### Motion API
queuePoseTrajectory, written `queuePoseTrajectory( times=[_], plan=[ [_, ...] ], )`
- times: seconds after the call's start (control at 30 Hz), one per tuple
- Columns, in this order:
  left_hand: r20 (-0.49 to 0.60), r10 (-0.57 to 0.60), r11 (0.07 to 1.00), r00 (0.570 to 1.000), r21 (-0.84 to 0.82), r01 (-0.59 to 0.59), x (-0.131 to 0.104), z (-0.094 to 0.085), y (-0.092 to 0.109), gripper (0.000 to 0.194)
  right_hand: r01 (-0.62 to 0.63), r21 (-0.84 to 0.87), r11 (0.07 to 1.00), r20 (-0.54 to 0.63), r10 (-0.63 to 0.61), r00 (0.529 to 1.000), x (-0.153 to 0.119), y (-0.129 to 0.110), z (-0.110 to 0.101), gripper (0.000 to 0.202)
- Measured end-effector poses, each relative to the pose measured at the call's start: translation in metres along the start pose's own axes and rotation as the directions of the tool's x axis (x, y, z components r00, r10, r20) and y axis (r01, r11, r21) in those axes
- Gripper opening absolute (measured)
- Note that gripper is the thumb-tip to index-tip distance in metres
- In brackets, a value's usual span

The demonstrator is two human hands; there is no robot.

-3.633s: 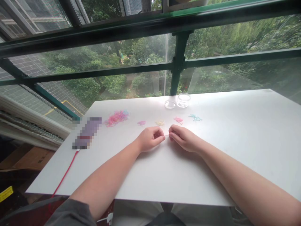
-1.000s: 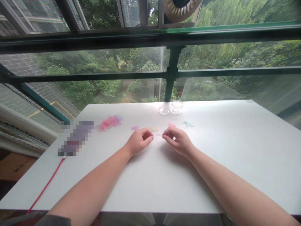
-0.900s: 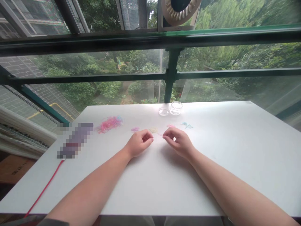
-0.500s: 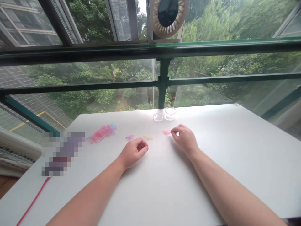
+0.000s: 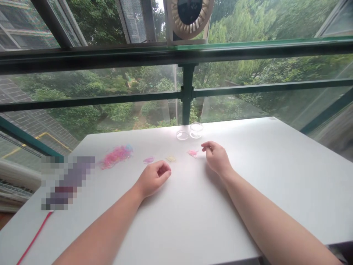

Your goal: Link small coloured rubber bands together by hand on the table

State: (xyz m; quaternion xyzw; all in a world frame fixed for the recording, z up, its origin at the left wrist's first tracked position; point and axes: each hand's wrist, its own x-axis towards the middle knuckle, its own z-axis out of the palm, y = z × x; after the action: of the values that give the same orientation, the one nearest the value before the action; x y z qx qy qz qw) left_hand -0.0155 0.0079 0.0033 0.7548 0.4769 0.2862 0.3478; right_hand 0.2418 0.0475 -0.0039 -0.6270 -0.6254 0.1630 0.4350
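My left hand [image 5: 154,178] rests on the table, loosely curled with thumb and fingertips close together; nothing shows in it. Just beyond it lie a small purple pile [image 5: 149,160] and a small pale yellow pile [image 5: 171,159] of thin strands, too small to name surely. My right hand [image 5: 216,156] hovers right of a small pink pile [image 5: 192,153], apart from it. Its index finger is partly stretched out, the other fingers are bent, and I see nothing held. Farther left is a larger mixed heap [image 5: 117,156] of pink, purple and blue strands.
Two clear round containers, a shallow one [image 5: 182,135] and a taller one [image 5: 196,130], stand at the back of the white table [image 5: 176,228]. A blurred-out object [image 5: 68,184] with a red cord [image 5: 34,237] lies left. Green railing [image 5: 187,94] runs behind.
My right hand has drawn away from the small pink pile, and its pinched fingers have loosened. My left hand keeps its curled pose. The whole view has shifted slightly.
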Motion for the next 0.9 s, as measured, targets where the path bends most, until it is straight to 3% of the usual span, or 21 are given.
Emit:
queuePoseTrajectory(
  times=[0.23,0.3,0.47,0.53,0.8,0.9],
  plan=[
    [-0.007,0.021,1.0,1.0,0.007,-0.021,0.0,-0.001,0.002,0.013,-0.056,0.139,0.989,-0.172,0.08,0.982,0.006,0.003,-0.003,0.023],
    [-0.009,0.025,1.0,1.0,0.009,-0.025,0.0,0.0,0.002,0.013,-0.059,0.121,0.991,-0.143,0.076,0.987,0.005,0.003,-0.003,0.022],
    [-0.016,0.03,1.0,0.999,0.006,-0.03,0.001,0.0,0.001,0.012,0.0,-0.046,0.999,0.126,0.005,0.992,-0.003,-0.001,0.002,0.029],
    [-0.017,0.029,1.0,0.999,0.003,-0.029,0.001,0.0,0.001,0.012,0.018,-0.099,0.995,0.176,0.0,0.984,-0.006,-0.003,0.003,0.029],
    [-0.015,0.036,0.999,0.999,-0.003,-0.036,0.001,0.001,-0.001,0.012,-0.04,-0.026,0.999,0.169,0.044,0.985,-0.006,-0.006,0.002,0.027],
    [-0.017,0.031,1.0,0.999,0.001,-0.031,0.001,0.001,-0.001,0.012,-0.03,0.047,0.998,0.106,0.025,0.994,-0.004,-0.004,0.002,0.027]
  ],
)
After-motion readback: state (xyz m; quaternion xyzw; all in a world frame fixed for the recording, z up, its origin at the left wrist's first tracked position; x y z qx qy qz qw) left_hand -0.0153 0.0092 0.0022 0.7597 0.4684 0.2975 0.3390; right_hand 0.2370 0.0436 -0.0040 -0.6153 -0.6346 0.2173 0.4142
